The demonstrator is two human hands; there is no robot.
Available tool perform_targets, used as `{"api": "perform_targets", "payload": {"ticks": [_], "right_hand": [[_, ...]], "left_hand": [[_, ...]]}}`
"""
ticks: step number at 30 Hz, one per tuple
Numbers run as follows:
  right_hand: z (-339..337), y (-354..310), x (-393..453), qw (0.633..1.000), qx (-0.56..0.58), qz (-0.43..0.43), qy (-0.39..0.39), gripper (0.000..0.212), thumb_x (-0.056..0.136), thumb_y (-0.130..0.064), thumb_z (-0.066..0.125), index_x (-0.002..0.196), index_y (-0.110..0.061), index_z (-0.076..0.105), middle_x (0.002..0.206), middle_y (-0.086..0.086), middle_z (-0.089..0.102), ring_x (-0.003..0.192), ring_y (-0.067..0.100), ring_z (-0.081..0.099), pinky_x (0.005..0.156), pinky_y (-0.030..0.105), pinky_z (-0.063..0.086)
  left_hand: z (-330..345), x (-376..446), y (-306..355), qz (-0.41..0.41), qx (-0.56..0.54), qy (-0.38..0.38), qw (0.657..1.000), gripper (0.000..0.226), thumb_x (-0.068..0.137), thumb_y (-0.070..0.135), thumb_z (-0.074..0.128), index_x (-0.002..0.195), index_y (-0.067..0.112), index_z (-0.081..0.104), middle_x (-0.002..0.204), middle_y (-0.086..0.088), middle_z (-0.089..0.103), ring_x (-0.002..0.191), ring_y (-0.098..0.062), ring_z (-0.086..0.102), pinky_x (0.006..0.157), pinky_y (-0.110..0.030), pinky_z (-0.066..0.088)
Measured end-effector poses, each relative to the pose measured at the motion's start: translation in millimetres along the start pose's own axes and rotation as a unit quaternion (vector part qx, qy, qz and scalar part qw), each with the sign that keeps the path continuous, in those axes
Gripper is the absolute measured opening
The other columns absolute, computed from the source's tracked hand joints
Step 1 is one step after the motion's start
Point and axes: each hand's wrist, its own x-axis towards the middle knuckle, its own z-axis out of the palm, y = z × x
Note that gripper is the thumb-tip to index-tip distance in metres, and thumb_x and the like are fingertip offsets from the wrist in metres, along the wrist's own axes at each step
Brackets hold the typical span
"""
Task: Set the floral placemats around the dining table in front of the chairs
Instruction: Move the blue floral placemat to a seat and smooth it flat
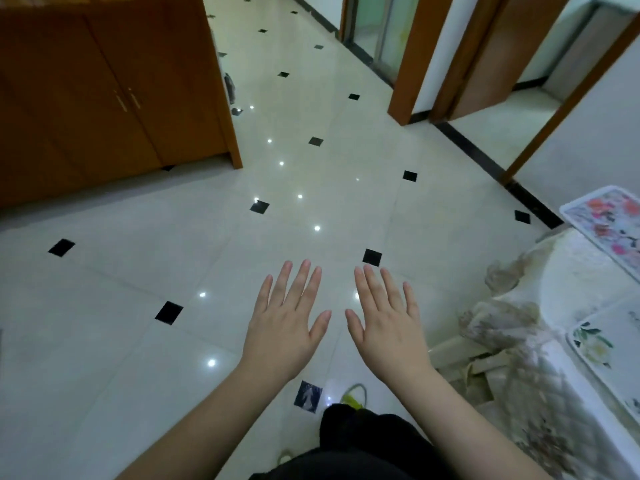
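My left hand (282, 327) and right hand (388, 327) are held flat, fingers straight, gripping nothing. Two floral placemats, one (613, 223) ahead-right, one (609, 355) directly right of my right hand, lie on the dining table (568, 289).

Left hand (284, 323) and right hand (388, 323) held out flat — fingers spread, seemingly holding nothing.

Floor (173, 271): glossy pale tiles with small black diamond insets, dotted with reflected ceiling lights. Cabinet (104, 88): orange-brown wood, two doors with slim metal handles, standing upper left. Door frames (412, 64): matching brown wood, upper right, one beside a glass sliding door (374, 26). Baseboard (485, 161): dark strip along the right wall. Slipper (353, 396): yellow-green, on the floor near the bottom centre, partly hidden by dark clothing (363, 445).
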Motion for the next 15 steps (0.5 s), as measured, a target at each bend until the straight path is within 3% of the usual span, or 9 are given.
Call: {"api": "perform_targets", "payload": {"ticks": [11, 15], "right_hand": [[18, 111, 124, 0.996, 0.017, 0.085, -0.019, 0.065, 0.097, -0.047, 0.031, 0.153, -0.016, 0.027, 0.158, 0.004, 0.031, 0.145, 0.026, 0.03, 0.115, 0.047, 0.014], [13, 159, 167, 0.996, 0.016, 0.087, -0.013, 0.064, 0.095, -0.046, 0.033, 0.15, -0.014, 0.035, 0.155, 0.005, 0.038, 0.142, 0.027, 0.037, 0.113, 0.048, 0.019]], "left_hand": [[21, 185, 43, 0.068, 0.015, -0.043, 0.997, 0.067, 0.101, 0.058, 0.015, 0.158, 0.024, 0.019, 0.165, -0.001, 0.017, 0.152, -0.024, 0.012, 0.118, -0.044, 0.008], [23, 254, 66, 0.089, 0.028, -0.05, 0.994, 0.068, 0.101, 0.059, 0.009, 0.158, 0.023, 0.02, 0.165, -0.001, 0.02, 0.152, -0.025, 0.014, 0.118, -0.044, 0.008]]}}
